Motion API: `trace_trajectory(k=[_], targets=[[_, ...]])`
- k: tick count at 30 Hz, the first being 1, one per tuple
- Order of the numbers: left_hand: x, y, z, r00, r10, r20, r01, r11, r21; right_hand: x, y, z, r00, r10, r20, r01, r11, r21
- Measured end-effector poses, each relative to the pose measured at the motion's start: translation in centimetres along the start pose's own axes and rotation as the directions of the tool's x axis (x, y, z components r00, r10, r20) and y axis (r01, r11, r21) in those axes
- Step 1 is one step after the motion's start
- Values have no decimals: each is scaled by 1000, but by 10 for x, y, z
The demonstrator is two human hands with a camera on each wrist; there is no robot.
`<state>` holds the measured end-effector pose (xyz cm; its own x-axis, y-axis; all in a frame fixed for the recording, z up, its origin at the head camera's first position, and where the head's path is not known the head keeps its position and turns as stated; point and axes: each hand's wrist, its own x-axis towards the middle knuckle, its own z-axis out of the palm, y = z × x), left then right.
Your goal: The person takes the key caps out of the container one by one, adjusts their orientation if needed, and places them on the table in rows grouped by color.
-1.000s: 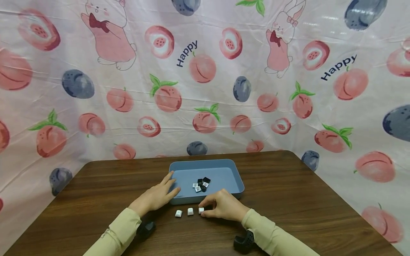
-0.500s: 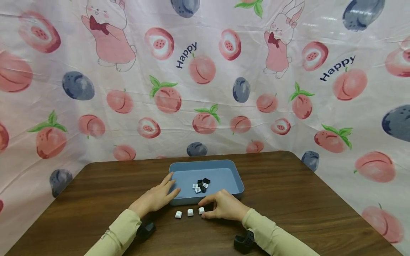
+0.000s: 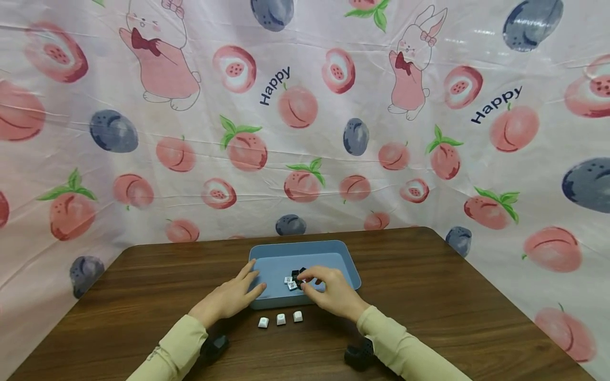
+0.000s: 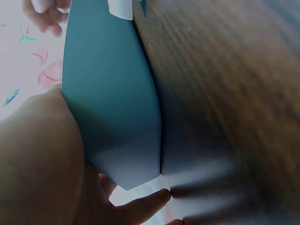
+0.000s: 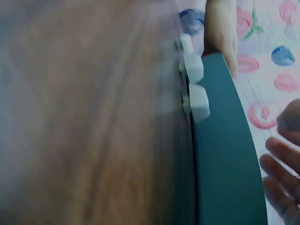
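A shallow blue tray sits on the table with a small heap of black and white keycaps in it. My left hand lies with spread fingers along the tray's left side, the thumb over its front rim. Over the tray, my right hand reaches down to the heap, thumb and index fingertips beside the keycaps and partly hiding them. The right wrist view shows the fingers of the right hand loosely bent, with no keycap visible between them. Three white keycaps stand in a row in front of the tray.
The brown wooden table extends to both sides of the tray. Behind it hangs a fruit-and-rabbit printed cloth. Black devices are strapped at both wrists, one of them the right wrist device.
My right hand has let go of the rightmost white keycap and moved up and over the tray's front wall to the heap. The left hand has stayed at the tray.
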<state>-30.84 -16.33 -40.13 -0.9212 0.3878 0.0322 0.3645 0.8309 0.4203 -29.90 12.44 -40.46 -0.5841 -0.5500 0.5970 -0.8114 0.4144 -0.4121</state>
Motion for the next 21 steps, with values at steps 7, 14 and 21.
trace_trajectory(k=[7, 14, 21], targets=[[0, 0, -1, 1000, 4, 1, -4, 1000, 4, 11, 9, -4, 989, 104, 104, -97, 992, -78], [-2, 1, -2, 1000, 4, 7, -4, 1000, -4, 16, 15, -1, 960, 169, 223, -136, 978, -159], [-2, 3, -2, 1000, 2, 7, -2, 1000, -5, 15, 18, 0, 929, 247, 276, -214, 966, -143]])
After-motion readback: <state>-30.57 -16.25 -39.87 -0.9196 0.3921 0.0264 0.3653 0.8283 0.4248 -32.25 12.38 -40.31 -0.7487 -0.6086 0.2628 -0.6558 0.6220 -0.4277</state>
